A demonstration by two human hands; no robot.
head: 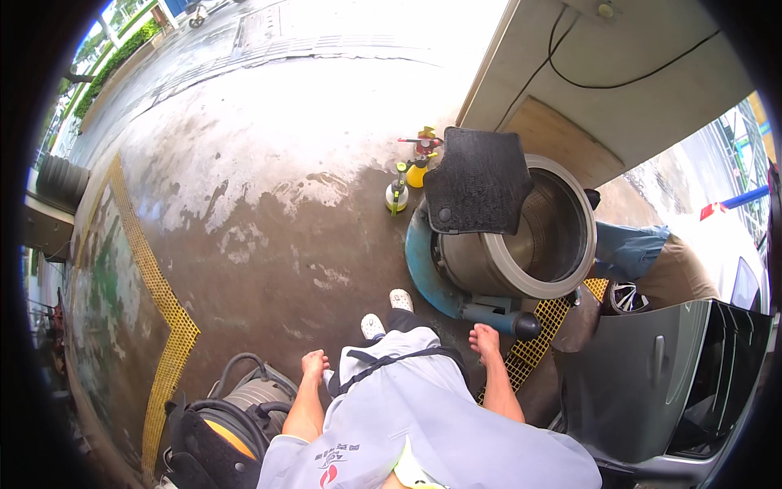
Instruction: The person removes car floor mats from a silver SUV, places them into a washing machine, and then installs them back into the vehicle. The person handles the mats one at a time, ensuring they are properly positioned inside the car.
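Observation:
My left hand hangs by my left side with its fingers curled in and nothing visible in it, close to a wet-dry vacuum cleaner. On the other side, my right hand is also curled and seems to hold nothing. It is just short of the blue base of a spin dryer with a metal drum. A black car floor mat rests across the drum's left rim. The drum's mouth faces up and right, and its perforated inner wall shows.
Pump spray bottles stand on the wet concrete floor behind the dryer. Yellow floor grating runs beneath the dryer's right side. A grey car door stands at right, with a partly hidden person beyond it. Dark mats drape the vacuum.

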